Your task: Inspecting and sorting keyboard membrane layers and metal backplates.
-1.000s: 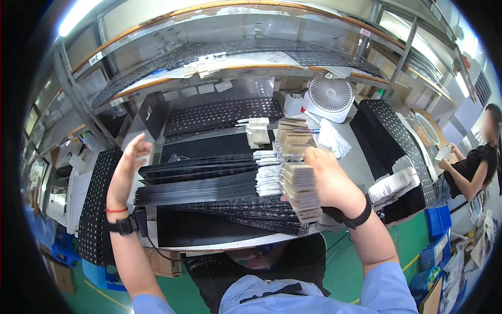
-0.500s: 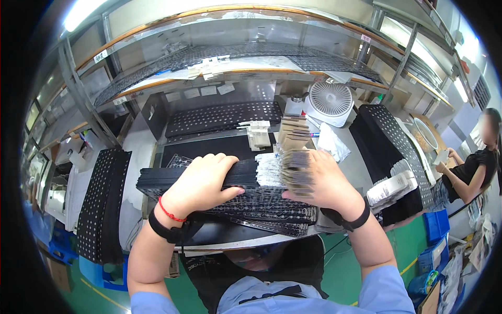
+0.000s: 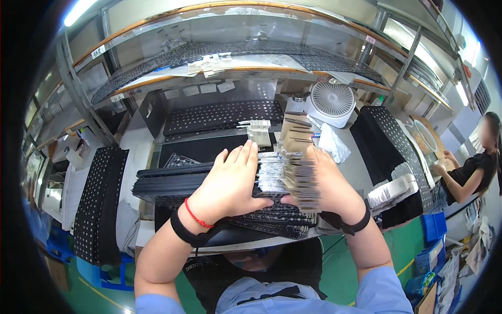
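Observation:
A thick stack of flat black fabric pieces [image 3: 167,184] lies across the bench in front of me, with white paper bands [image 3: 270,172] and brown card ends [image 3: 302,183] at its right side. My left hand [image 3: 230,178] spans the stack beside the bands, its fingers over the far side and its thumb along the near side. Against the card ends rests my right hand [image 3: 334,183], fingers at the far side and thumb at the near edge. Both hands clasp the stack between fingers and thumb. More patterned black pieces [image 3: 277,225] lie under it.
Behind the stack are a bundle of white tags [image 3: 259,132], dotted black fabric [image 3: 225,116] and a white fan [image 3: 332,99]. Dotted fabric piles flank me at left [image 3: 99,204] and right [image 3: 389,136]. Overhead runs a shelf [image 3: 240,70]. A co-worker [image 3: 470,162] sits at far right.
My left hand has slid right along the stack, close to the white bands, its fingers straighter. My right hand stays at the card ends, which have shifted slightly nearer and fanned a little.

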`<state>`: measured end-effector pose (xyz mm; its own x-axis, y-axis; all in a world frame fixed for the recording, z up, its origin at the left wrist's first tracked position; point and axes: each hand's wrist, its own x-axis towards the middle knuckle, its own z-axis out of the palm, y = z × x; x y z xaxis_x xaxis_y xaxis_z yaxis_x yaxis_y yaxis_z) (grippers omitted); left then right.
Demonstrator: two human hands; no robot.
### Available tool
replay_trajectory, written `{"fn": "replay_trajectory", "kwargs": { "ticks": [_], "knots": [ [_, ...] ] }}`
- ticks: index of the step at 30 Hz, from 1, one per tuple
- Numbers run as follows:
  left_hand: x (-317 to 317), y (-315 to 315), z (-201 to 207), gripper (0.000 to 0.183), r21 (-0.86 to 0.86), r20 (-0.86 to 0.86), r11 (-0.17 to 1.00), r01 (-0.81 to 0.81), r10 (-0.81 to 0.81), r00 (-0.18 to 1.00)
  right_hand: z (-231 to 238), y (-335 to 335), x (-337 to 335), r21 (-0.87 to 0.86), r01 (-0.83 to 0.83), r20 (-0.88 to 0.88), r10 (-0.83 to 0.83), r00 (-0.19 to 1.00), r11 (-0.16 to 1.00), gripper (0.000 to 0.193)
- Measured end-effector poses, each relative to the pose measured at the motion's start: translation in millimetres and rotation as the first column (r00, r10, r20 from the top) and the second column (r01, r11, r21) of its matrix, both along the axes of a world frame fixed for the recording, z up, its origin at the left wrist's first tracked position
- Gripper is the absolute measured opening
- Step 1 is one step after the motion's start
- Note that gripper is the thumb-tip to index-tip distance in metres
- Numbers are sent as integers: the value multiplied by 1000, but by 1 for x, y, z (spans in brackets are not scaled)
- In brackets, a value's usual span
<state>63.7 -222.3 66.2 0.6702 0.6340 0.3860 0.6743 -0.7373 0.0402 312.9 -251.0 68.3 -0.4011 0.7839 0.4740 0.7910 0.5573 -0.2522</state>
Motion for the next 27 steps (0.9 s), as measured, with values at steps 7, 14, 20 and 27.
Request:
{"fn": "replay_trajectory", "kwargs": {
  "ticks": [7, 14, 20, 27],
  "knots": [
    [2, -2, 8, 107, -132, 27, 991, -11, 15, 1000, 0, -3, 6, -77, 4, -42, -7, 999, 997, 121],
    [1, -7, 8, 106, -132, 10, 991, -21, 23, 1000, 23, -32, 6, -8, -173, -244, 165, 955, 985, 137],
    [0, -7, 7, 107, -119, 16, 993, -17, 19, 1000, 18, -32, -10, 67, -181, -299, 193, 934, 981, 134],
    [0, -6, 7, 103, -95, 30, 995, -28, 31, 999, 12, -36, -10, 87, -170, -307, 189, 933, 982, 91]
  ]
}}
